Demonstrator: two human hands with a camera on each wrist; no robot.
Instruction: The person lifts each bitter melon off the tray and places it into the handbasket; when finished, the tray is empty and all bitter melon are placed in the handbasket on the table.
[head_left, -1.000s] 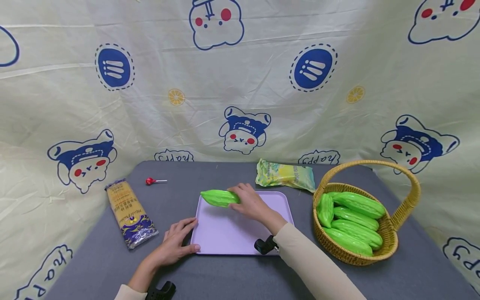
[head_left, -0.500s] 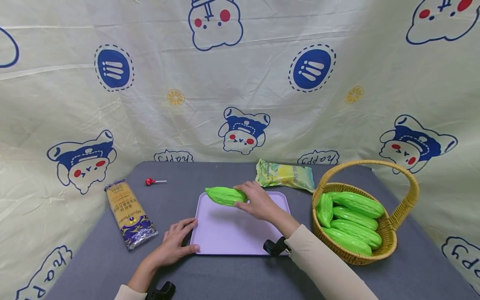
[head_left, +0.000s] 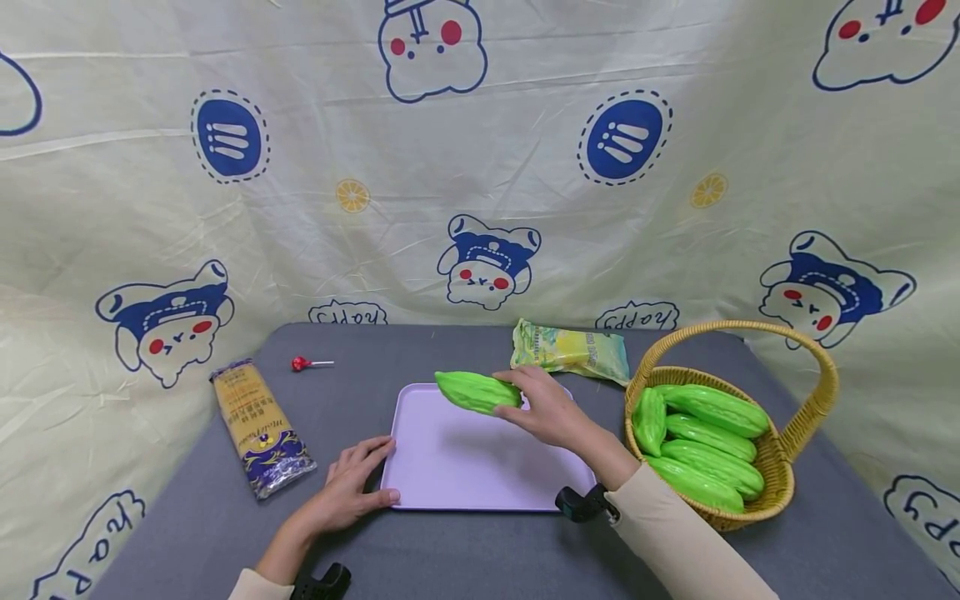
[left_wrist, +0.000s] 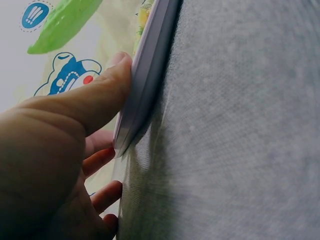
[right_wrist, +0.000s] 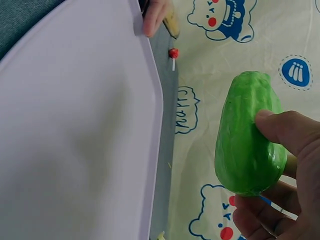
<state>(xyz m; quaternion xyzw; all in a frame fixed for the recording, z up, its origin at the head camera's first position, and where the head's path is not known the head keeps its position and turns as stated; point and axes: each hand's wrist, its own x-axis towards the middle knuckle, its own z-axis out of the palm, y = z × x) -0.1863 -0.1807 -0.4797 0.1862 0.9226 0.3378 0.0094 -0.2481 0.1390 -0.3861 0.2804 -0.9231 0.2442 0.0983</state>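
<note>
My right hand grips one end of a bright green, ridged bitter melon above the back right part of a lilac tray. In the right wrist view the thumb lies on the melon's near side and the fingers reach under its lower end. At the tray's front left corner my left hand rests with spread fingers along the left rim. Its thumb touches the rim in the left wrist view. Several more bitter melons lie in a wicker basket at the right.
A yellow and blue packet lies left of the tray. Farther back is a red lollipop. Behind the tray sits a green and yellow packet, near the basket's tall arched handle. A patterned cloth hangs behind the table.
My right hand has moved to the right with the bitter melon, raising it slightly off the tray. The left hand, tray and basket have stayed where they were.
</note>
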